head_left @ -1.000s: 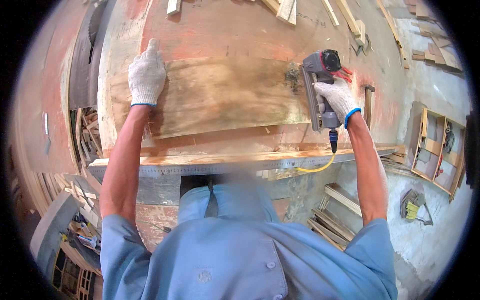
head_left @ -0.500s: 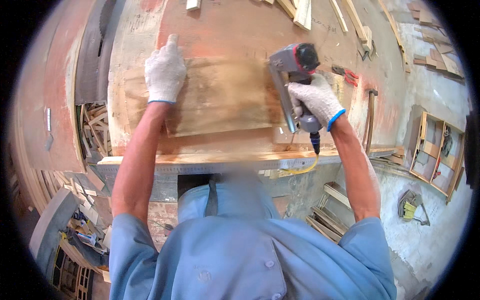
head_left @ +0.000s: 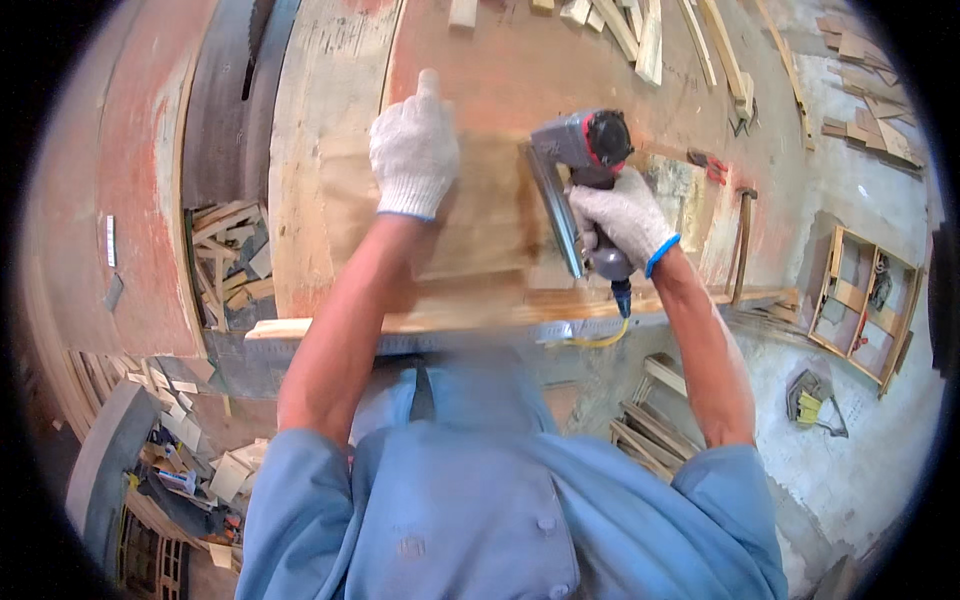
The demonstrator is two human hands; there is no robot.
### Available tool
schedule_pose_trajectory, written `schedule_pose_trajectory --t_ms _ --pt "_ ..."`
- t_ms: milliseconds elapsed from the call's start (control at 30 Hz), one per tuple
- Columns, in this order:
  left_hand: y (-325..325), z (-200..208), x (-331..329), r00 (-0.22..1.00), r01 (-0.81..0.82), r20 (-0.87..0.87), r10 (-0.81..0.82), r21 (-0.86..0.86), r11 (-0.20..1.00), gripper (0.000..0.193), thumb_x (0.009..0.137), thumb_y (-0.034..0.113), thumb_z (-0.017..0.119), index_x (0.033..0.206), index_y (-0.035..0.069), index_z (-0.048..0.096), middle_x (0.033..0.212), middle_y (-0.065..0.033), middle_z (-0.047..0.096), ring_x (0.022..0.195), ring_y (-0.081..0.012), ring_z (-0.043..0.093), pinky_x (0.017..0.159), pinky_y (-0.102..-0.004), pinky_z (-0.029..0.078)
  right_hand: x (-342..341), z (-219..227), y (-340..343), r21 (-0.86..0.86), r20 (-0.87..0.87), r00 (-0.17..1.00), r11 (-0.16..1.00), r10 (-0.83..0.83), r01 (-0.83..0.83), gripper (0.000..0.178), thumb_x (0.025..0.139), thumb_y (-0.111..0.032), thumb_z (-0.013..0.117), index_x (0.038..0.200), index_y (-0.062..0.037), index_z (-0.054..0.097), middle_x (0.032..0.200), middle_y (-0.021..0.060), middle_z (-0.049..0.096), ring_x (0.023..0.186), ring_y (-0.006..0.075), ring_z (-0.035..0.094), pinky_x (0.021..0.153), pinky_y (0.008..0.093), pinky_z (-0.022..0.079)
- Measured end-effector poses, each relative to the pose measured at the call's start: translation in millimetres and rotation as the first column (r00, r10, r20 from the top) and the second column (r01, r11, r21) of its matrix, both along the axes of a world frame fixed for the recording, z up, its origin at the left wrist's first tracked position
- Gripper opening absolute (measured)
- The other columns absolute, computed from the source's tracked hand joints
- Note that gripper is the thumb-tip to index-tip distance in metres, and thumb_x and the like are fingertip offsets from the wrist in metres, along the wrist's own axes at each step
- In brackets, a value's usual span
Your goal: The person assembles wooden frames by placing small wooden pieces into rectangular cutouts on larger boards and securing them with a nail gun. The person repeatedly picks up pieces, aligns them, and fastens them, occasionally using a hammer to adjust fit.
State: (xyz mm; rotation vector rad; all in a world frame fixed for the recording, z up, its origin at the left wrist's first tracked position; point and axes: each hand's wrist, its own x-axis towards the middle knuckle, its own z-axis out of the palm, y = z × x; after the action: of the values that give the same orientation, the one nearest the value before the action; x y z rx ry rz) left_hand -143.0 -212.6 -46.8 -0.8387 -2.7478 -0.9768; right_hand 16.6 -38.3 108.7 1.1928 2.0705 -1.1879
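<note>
My right hand [head_left: 625, 215], in a white knit glove with a blue cuff, grips a grey and black pneumatic nail gun [head_left: 580, 140]. Its long magazine slants down toward the near edge, and a yellow air hose [head_left: 603, 337] runs from the handle. My left hand [head_left: 413, 155], gloved alike, lies over a light wooden board [head_left: 485, 205], one finger stretched away from me and the others hard to make out. Blur smears the board's middle. A pale wooden strip [head_left: 280, 328] runs along the bench's near edge, beside a metal ruler [head_left: 560, 329].
Red-handled pliers [head_left: 709, 166] and a hammer [head_left: 745, 235] lie right of the nail gun. Several wood strips [head_left: 648, 45] are at the far side. Offcuts fill a gap [head_left: 230, 260] at left. A divided wooden tray [head_left: 838, 290] sits on the floor at right.
My left hand has shifted right across the board, nearer the nail gun. The nail gun stays in my right hand, slightly lower. The whole view has shifted a little.
</note>
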Motion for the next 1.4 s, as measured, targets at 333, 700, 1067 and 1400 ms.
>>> schedule_pose_trajectory --t_ms 333,700,1067,1400 --pt "-16 1 8 0.98 -0.084 0.199 -0.012 0.464 0.882 0.042 0.101 0.016 0.065 0.142 0.004 0.062 0.109 -0.0143 0.074 0.102 -0.0343 0.069 0.092 -0.0469 0.054 -46 1 -48 0.007 -0.014 0.994 0.994 0.109 -0.109 0.028 0.09 -0.026 0.07 0.098 0.0012 0.071 0.076 0.0064 0.068 0.068 0.015 0.064 0.065 0.0353 0.052" --pt "-170 17 70 0.964 -0.031 0.264 0.029 0.006 0.999 0.057 0.097 0.013 0.066 0.151 0.002 0.053 0.151 -0.0314 0.052 0.137 -0.0457 0.054 0.113 -0.053 0.045 -35 -2 -49 -0.072 -0.054 0.999 0.997 -0.003 -0.001 0.022 0.09 -0.023 0.07 0.092 -0.0018 0.069 0.072 0.0012 0.064 0.062 0.011 0.062 0.058 0.0329 0.05" --pt "-106 8 78 0.989 0.038 0.143 -0.042 0.03 0.999 0.064 0.092 0.022 0.068 0.148 -0.003 0.052 0.148 -0.0379 0.05 0.134 -0.0501 0.055 0.118 -0.0571 0.04 -41 15 -35 -0.141 -0.077 0.986 0.98 -0.151 0.139 0.023 0.1 -0.017 0.066 0.112 0.002 0.063 0.07 0.0016 0.056 0.055 0.0126 0.058 0.052 0.0302 0.052" --pt "-112 -14 79 0.99 0.065 0.118 -0.075 0.09 0.994 0.063 0.094 0.015 0.068 0.153 0.003 0.048 0.151 -0.033 0.05 0.14 -0.0456 0.051 0.12 -0.0568 0.039 -73 17 -46 -0.061 -0.005 1.0 0.998 0.03 -0.03 0.015 0.096 -0.016 0.066 0.103 -0.0022 0.064 0.067 0.0023 0.058 0.054 0.0122 0.057 0.051 0.0294 0.049"
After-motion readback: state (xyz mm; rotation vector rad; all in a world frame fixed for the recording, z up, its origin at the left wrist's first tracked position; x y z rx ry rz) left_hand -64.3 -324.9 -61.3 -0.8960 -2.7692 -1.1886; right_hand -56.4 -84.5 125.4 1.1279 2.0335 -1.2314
